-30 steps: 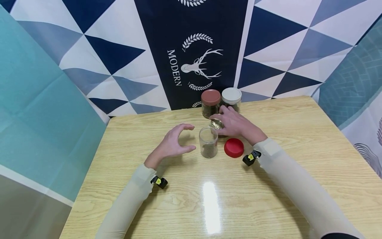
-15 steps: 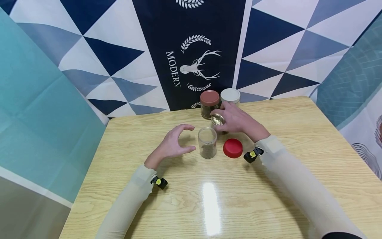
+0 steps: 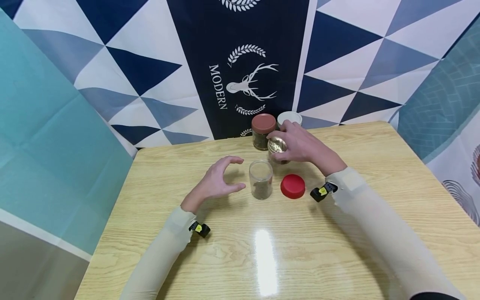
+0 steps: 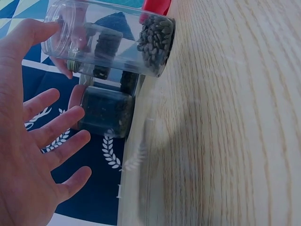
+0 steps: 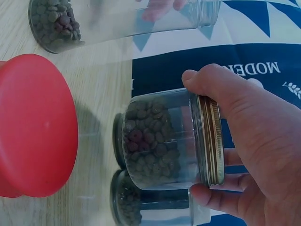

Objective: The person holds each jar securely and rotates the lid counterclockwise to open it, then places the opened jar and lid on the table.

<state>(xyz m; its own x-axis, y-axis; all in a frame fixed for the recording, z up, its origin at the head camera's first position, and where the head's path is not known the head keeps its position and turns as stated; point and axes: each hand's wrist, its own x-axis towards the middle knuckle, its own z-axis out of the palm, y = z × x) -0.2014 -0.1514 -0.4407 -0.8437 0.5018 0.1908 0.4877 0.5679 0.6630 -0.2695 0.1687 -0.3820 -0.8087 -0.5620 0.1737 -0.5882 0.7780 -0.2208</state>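
Observation:
My right hand (image 3: pixel 296 143) holds a glass jar with a gold lid (image 3: pixel 276 145), thumb and fingers on opposite sides around the lid. In the right wrist view this jar (image 5: pixel 157 141) contains small dark pellets, a few of them reddish. A tall clear jar without a lid (image 3: pixel 260 183) stands upright nearer the front, with dark pellets at its bottom (image 4: pixel 155 44). To the left of it my left hand (image 3: pixel 215 179) stays apart, thumb and fingers spread in a curve, holding nothing. A red lid (image 3: pixel 293 186) lies on the table to the right of the tall jar.
Against the back wall stand a jar with a brownish-red lid (image 3: pixel 263 124) and a jar with a white lid (image 3: pixel 290 118), partly hidden by my right hand. The wood-grain table (image 3: pixel 225 258) ends at a patterned cloth (image 3: pixel 153 75) behind.
My right hand has moved slightly back and to the right with the gold-lidded jar, which now sits farther from the tall jar. My left hand has stayed in place.

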